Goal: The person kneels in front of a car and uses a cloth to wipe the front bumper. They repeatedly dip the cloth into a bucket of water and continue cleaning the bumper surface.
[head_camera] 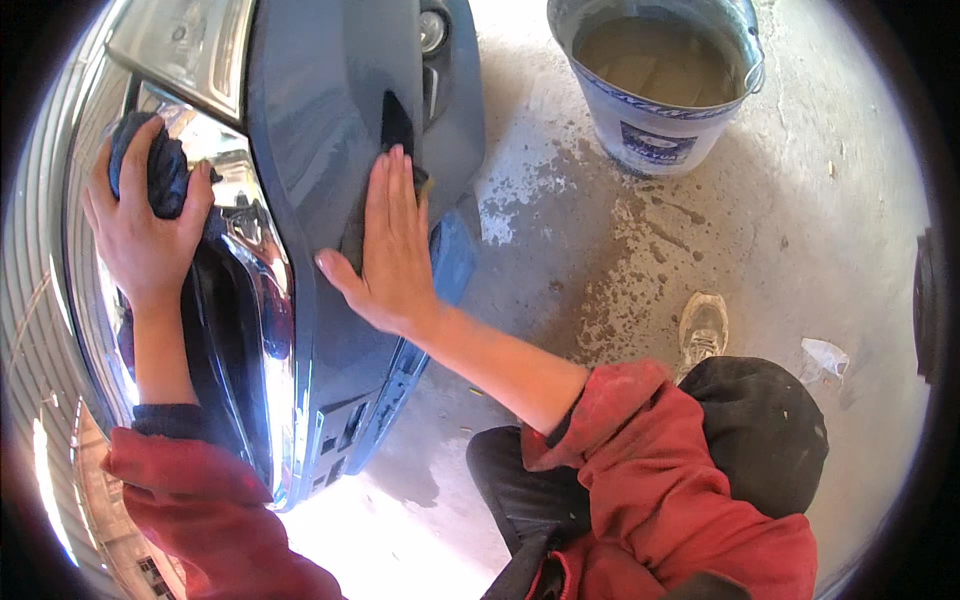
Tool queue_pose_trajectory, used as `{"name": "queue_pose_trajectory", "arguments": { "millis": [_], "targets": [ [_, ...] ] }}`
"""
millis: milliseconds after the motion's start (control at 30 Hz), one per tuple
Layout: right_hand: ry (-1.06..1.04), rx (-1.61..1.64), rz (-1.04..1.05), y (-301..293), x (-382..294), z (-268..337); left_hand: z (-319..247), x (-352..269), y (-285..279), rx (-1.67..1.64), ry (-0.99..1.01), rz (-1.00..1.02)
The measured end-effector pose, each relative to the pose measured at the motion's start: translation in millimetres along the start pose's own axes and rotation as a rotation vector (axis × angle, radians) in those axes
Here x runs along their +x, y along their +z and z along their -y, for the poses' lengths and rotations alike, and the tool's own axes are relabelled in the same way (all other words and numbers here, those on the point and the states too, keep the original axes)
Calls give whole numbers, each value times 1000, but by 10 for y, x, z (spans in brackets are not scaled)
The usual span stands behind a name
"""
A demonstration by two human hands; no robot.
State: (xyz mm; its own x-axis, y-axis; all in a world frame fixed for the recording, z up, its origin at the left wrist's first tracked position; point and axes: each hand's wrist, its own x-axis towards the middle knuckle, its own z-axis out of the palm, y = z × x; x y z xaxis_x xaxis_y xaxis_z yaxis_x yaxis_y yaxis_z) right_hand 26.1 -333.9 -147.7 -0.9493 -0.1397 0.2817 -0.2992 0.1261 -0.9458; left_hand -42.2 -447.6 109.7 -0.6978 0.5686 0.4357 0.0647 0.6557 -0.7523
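My left hand is closed around a crumpled dark cloth and rests on the glossy front of a car, by the chrome trim. My right hand lies flat on the dull grey bumper, fingers together and thumb apart. A small yellowish edge shows beside its fingers; whether a pad or sheet lies under the palm is hidden. Just beyond the fingertips is a black patch on the bumper. A round fog lamp sits farther along it, and a headlamp is at the upper left.
A metal bucket of murky water, bearing writing, stands on the concrete floor. Wet splashes spread below it. My shoe and bent knee are at the right, near a crumpled white scrap.
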Motion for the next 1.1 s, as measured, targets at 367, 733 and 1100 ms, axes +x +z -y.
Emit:
{"name": "queue_pose_trajectory", "arguments": {
  "millis": [367, 733, 1100],
  "targets": [
    [-249, -3, 83, 38, -198, 77, 6, -2, 10, -36, 1, -26],
    [-439, -45, 14, 269, -725, 11, -14, 16, -10, -53, -11, -50],
    [-465, -91, 195, 359, -1016, 49, -35, 1, -2, -83, -34, -60]
  ]
}}
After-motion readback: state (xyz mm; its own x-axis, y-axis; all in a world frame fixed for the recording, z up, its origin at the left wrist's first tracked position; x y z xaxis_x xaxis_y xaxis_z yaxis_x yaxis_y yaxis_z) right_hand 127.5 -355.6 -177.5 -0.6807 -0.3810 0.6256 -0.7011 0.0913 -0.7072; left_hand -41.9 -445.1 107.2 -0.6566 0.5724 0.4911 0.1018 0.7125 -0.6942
